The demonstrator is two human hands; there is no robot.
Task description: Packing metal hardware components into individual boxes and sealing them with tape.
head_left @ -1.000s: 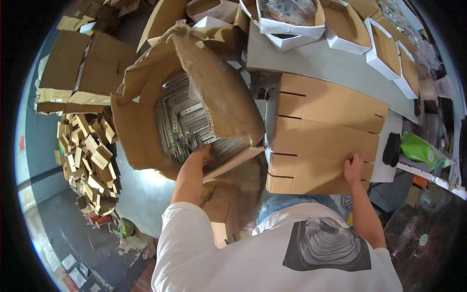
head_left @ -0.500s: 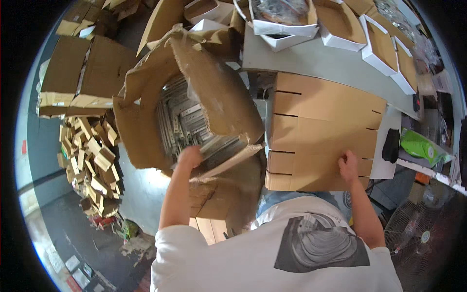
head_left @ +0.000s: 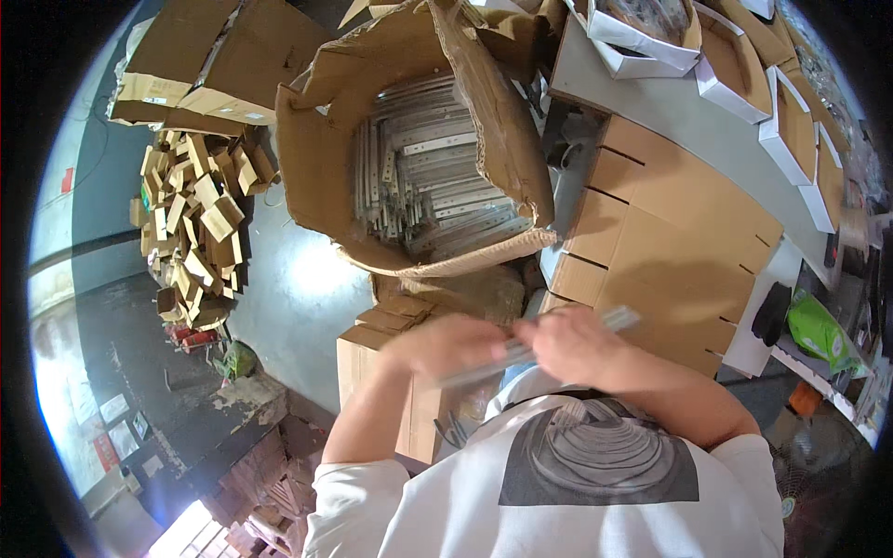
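Note:
Both hands meet close to my chest on a long grey metal strip (head_left: 621, 319). My left hand (head_left: 445, 346) grips its lower end and my right hand (head_left: 572, 342) holds it nearer the middle. The strip's far end sticks out past my right hand over a flat slotted cardboard sheet (head_left: 670, 242). A big torn cardboard box (head_left: 326, 167), full of several more grey metal strips (head_left: 428, 191), stands open on the floor just ahead of my hands.
Small white-edged cardboard trays (head_left: 791, 121) line the grey table (head_left: 651, 102) at the upper right. A heap of small cardboard pieces (head_left: 191, 228) lies on the floor to the left, with folded cartons (head_left: 214, 56) beyond. A closed brown box (head_left: 372, 353) stands under my left arm.
My left hand has come out of the big box with a metal strip. My right hand has left the flat cardboard sheet and joined it on the strip near my chest.

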